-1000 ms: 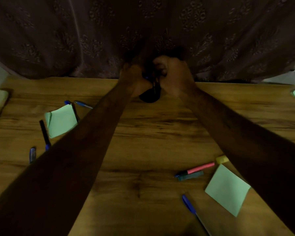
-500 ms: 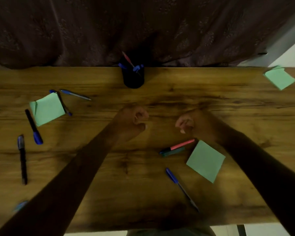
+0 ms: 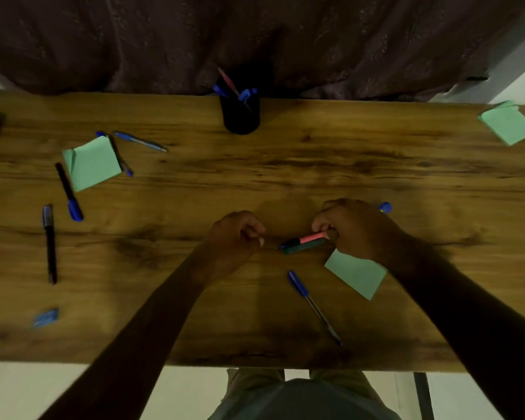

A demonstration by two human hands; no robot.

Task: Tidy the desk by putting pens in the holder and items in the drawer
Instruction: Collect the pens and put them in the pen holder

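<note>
A black pen holder [image 3: 242, 116] stands at the desk's far edge with several pens in it. My right hand [image 3: 356, 227] rests on the desk, its fingers closed around the end of a pink pen [image 3: 311, 238] that lies against a dark teal marker [image 3: 304, 246]. A blue-capped tip [image 3: 384, 207] sticks out behind that hand. My left hand [image 3: 237, 234] hovers just left of the two pens, fingers curled, holding nothing. A blue pen [image 3: 312, 304] lies nearer to me. More pens lie at the left [image 3: 140, 141], [image 3: 120, 156], [image 3: 69, 193], [image 3: 49, 242].
Green sticky notes lie at the left [image 3: 93, 163], under my right wrist [image 3: 356, 274] and at the far right corner [image 3: 509, 122]. A small blue eraser-like item [image 3: 45, 318] sits near the front left. A dark curtain [image 3: 255, 40] hangs behind the wooden desk [image 3: 315, 165].
Both hands left the pen holder and came back toward me. The right hand has dropped onto the pink pen and closed on it; the left stopped beside it.
</note>
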